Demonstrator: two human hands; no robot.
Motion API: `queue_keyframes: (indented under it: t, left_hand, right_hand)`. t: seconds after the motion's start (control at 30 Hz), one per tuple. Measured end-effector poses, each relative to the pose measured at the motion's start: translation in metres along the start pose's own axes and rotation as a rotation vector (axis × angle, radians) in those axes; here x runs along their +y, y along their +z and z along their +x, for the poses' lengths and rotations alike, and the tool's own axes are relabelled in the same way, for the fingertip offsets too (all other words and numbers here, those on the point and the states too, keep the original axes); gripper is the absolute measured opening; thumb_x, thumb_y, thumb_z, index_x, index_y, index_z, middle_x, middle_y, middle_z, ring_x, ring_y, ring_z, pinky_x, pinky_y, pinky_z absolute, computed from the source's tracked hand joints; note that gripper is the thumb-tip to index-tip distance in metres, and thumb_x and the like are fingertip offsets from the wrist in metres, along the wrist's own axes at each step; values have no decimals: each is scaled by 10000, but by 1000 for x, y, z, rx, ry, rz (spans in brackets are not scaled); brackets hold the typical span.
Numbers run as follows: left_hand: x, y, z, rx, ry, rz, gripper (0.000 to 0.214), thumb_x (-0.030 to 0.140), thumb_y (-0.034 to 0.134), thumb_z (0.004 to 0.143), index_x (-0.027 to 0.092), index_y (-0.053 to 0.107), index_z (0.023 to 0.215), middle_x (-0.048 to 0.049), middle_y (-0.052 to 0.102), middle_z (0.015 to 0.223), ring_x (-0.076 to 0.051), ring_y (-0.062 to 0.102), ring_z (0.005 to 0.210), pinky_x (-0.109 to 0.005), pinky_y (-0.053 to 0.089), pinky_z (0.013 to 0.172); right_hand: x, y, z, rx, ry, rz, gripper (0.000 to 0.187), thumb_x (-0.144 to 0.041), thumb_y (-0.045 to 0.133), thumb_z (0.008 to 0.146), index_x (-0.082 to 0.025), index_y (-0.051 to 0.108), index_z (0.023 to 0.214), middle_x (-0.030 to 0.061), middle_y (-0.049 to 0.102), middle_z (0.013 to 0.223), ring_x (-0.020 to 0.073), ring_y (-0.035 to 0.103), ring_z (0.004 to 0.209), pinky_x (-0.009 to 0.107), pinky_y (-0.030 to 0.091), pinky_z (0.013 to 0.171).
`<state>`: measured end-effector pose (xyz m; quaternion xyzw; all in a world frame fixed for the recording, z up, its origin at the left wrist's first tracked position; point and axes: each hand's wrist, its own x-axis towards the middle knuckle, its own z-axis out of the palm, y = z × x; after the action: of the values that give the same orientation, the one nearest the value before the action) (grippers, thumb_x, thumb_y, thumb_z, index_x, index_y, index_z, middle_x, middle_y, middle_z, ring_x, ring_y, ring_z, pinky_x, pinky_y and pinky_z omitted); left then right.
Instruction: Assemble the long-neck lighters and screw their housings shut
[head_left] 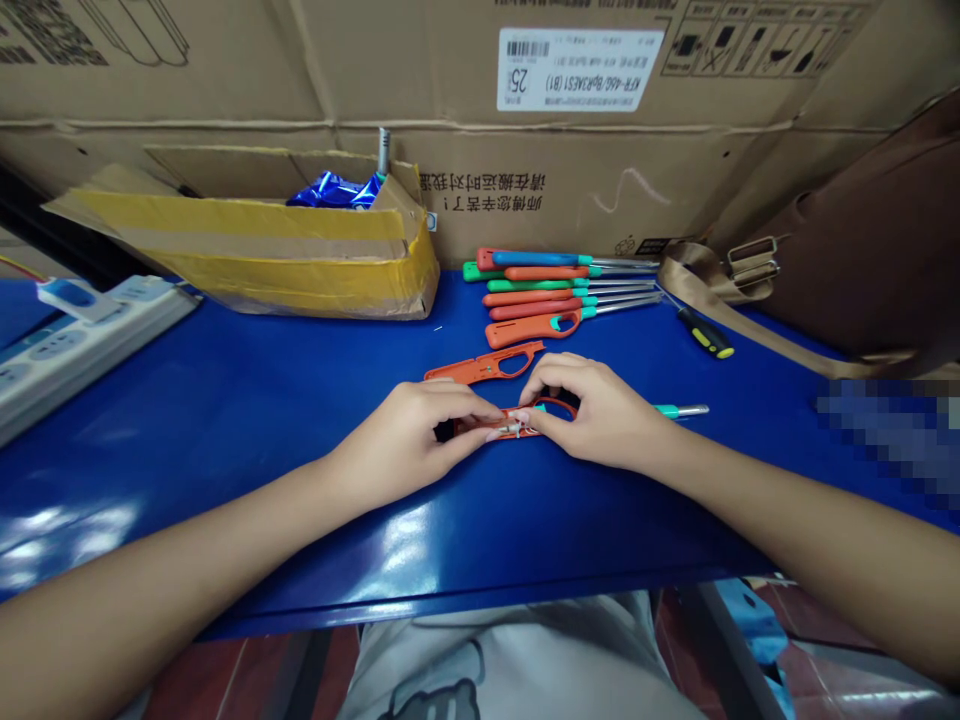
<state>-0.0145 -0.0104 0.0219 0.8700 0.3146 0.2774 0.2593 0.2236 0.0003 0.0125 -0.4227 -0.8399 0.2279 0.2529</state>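
Note:
Both hands meet over an opened orange lighter body [517,422] lying on the blue table [225,400]. My left hand [420,432] pinches its left end with fingers closed. My right hand [596,408] curls over its right part; the lighter's metal nozzle [681,411] sticks out to the right. A loose orange half-shell [486,366] lies just behind the hands. Further back lies a row of several assembled long lighters [562,290], orange, red and green.
A taped cardboard box [247,250] with blue foil inside stands at back left. A white power strip [67,335] lies at the far left. A black-and-yellow screwdriver [705,334] and a brown bag [862,250] with strap are at the right. A cardboard wall stands behind.

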Motion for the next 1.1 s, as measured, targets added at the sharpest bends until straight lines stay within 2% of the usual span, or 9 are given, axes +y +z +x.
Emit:
queue_keyframes:
  t: [0.13, 0.2, 0.3, 0.37, 0.43, 0.57, 0.77, 0.9, 1.1]
  left_hand:
    - [-1, -2, -1, -8, 13, 44, 160, 206, 654, 949, 186, 760, 1066, -47, 798, 973, -161, 737, 851, -278, 572, 800]
    - [-1, -6, -3, -17, 10, 94, 188, 197, 653, 935, 182, 752, 1094, -49, 793, 965, -163, 729, 832, -286, 570, 789]
    - [0, -13, -3, -4, 36, 168, 199, 231, 664, 925, 172, 747, 1095, -58, 782, 956, -181, 709, 837, -306, 566, 778]
    - [1, -15, -3, 4, 65, 198, 191, 250, 663, 931, 172, 746, 1085, -63, 775, 973, -192, 692, 865, -320, 560, 793]
    - [1, -15, -3, -21, 92, 205, 198, 245, 647, 948, 183, 735, 1114, -69, 762, 1039, -198, 678, 928, -327, 555, 835]
    - [0, -8, -4, -105, 130, 220, 262, 239, 593, 988, 219, 691, 1229, -86, 705, 1224, -218, 648, 1111, -367, 534, 972]
    - [-5, -1, -4, -162, 148, 206, 307, 205, 522, 1025, 229, 663, 1296, -86, 675, 1280, -204, 637, 1172, -359, 516, 1033]
    - [-3, -3, -4, -173, 155, 191, 291, 188, 519, 1025, 217, 677, 1268, -87, 674, 1273, -199, 633, 1165, -350, 513, 1031]
    - [-1, -4, -5, -167, 164, 183, 279, 155, 533, 1009, 201, 695, 1232, -89, 663, 1283, -196, 629, 1181, -343, 505, 1056]
  right_hand:
    - [1, -7, 1, 88, -42, 32, 84, -201, 622, 905, -183, 680, 848, 48, 688, 871, 179, 617, 834, 333, 481, 785]
    - [4, -17, 2, 168, -58, 52, 111, -215, 602, 927, -185, 682, 856, 51, 689, 861, 176, 612, 808, 331, 489, 775]
    - [7, -39, 3, 185, -109, -6, 97, -201, 613, 911, -191, 676, 838, 61, 699, 867, 192, 619, 805, 346, 488, 761]
    - [8, -51, 3, 104, -165, -33, 74, -192, 628, 902, -204, 673, 844, 51, 702, 874, 195, 628, 818, 347, 494, 776]
    - [8, -59, 2, -43, -232, -29, 59, -192, 640, 904, -215, 676, 863, 40, 703, 895, 190, 642, 849, 338, 502, 811]
    - [8, -56, -2, -261, -266, 1, 24, -211, 661, 913, -212, 681, 926, 36, 700, 957, 166, 646, 867, 294, 505, 794]
    - [11, -40, -3, -304, -216, -25, 52, -225, 698, 913, -193, 667, 941, 10, 674, 905, 124, 593, 753, 246, 453, 676]
    - [9, -40, -4, -301, -230, -21, 7, -190, 673, 926, -185, 677, 926, 9, 680, 886, 117, 595, 736, 234, 443, 656]
    - [3, -38, -8, -309, -277, -105, 56, -216, 620, 963, -198, 670, 943, 23, 693, 910, 143, 634, 785, 250, 456, 686]
